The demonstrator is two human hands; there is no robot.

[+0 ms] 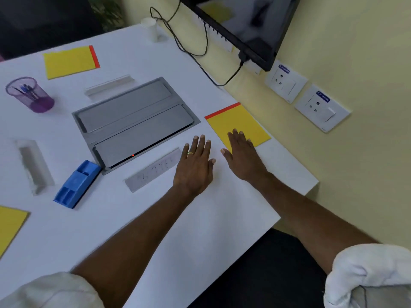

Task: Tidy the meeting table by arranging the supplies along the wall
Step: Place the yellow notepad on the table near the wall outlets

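Observation:
A yellow notepad with an orange strip [235,121] lies at the table's right edge by the wall. My right hand [243,156] rests flat with its fingertips on that pad's near corner. My left hand [195,165] lies flat on the white table [189,230] beside it, fingers apart, holding nothing. A clear name-plate holder [153,170] lies just left of my left hand. Another yellow pad [69,61] sits far left, a third [10,225] at the left edge. A blue duster [76,185], a purple pen cup [31,95] and two more clear holders [110,85] [33,165] are scattered around.
A grey flip-up socket box [133,121] is set in the table's middle. A white paper cup [151,28] stands at the far edge. Black cables [195,50] hang from a wall screen [249,25]. Wall sockets [320,107] are at the right. A dark chair [266,274] is below.

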